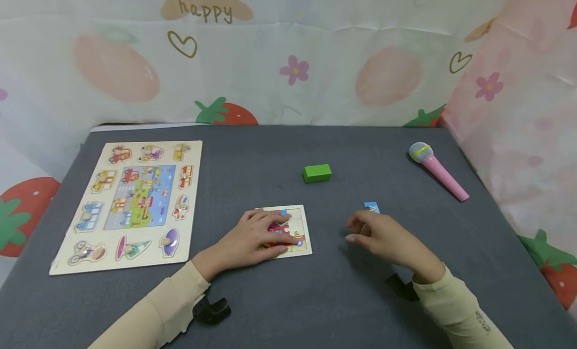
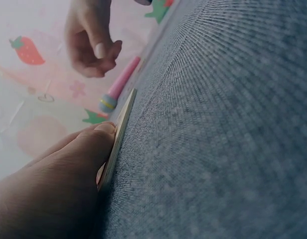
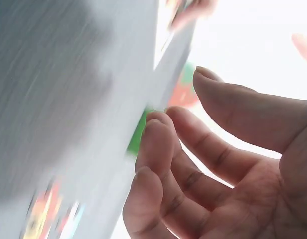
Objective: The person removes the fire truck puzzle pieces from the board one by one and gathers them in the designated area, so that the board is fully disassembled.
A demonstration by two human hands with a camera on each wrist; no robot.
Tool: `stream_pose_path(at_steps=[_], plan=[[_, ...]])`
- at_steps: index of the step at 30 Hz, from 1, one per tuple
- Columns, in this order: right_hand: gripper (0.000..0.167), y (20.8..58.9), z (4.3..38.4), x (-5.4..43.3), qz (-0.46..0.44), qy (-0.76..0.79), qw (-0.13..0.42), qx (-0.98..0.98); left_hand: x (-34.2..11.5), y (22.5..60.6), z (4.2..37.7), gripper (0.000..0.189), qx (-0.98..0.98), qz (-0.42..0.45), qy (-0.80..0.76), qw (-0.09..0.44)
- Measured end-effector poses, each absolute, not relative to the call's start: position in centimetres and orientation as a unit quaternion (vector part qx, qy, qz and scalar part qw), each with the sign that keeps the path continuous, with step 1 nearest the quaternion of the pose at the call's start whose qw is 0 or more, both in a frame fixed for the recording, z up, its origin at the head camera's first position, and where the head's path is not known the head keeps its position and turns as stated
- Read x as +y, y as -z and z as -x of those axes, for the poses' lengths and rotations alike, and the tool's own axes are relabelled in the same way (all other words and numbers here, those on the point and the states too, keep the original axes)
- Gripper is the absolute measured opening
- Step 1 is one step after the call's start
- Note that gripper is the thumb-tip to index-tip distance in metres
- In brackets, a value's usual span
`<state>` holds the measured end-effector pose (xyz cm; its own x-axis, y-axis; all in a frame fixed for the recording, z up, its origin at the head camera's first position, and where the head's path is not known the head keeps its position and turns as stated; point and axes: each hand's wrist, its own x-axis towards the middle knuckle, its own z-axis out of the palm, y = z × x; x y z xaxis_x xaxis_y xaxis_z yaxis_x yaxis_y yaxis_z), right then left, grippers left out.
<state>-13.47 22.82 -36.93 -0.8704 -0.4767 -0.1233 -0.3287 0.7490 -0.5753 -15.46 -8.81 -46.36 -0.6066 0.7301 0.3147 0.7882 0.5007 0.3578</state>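
My left hand [image 1: 257, 239] lies over a small wooden jigsaw board [image 1: 308, 244], fingers stretched across its picture. In the left wrist view, the thumb [image 2: 88, 149] is against the edge of that board [image 2: 124, 122]. My right hand [image 1: 387, 239] hovers above the dark table to the right. Its fingers [image 3: 156, 149] are loosely bent, the thumb stands apart from them, and nothing is between them. Just behind the right hand a small blue puzzle piece [image 1: 371, 206] shows, partly covered by that hand. Blurred colourful pieces [image 3: 41, 214] appear low in the right wrist view.
A large wooden vehicle puzzle board [image 1: 189, 239] with knobbed pieces lies at the left. Behind the small board sits a green block [image 1: 317, 173]. A pink toy microphone [image 1: 439, 172] lies at the right. A printed cloth [image 1: 315, 38] hangs behind the table.
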Motion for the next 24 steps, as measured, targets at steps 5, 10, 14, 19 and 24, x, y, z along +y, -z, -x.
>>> stream_pose_path(at_steps=[5,10,14,19,24], plan=[[0.019,37.8,13.6,18.9,0.264,0.282,0.151,0.910,-8.8,46.4,15.5,0.037,-0.869,0.432,0.236,0.060],[0.020,38.9,14.0,16.4,0.294,0.266,0.169,0.902,-8.7,46.4,15.4,0.050,-0.875,0.420,0.239,0.047],[0.020,39.5,14.2,15.6,0.297,0.261,0.179,0.901,-8.6,46.4,15.4,0.050,-0.875,0.417,0.242,0.045],[0.020,40.0,14.2,15.3,0.284,0.266,0.179,0.904,-8.6,46.4,15.5,0.047,-0.874,0.413,0.249,0.055],[0.022,40.1,14.2,15.1,0.285,0.268,0.176,0.903,-8.6,46.5,15.4,0.045,-0.876,0.406,0.254,0.060]])
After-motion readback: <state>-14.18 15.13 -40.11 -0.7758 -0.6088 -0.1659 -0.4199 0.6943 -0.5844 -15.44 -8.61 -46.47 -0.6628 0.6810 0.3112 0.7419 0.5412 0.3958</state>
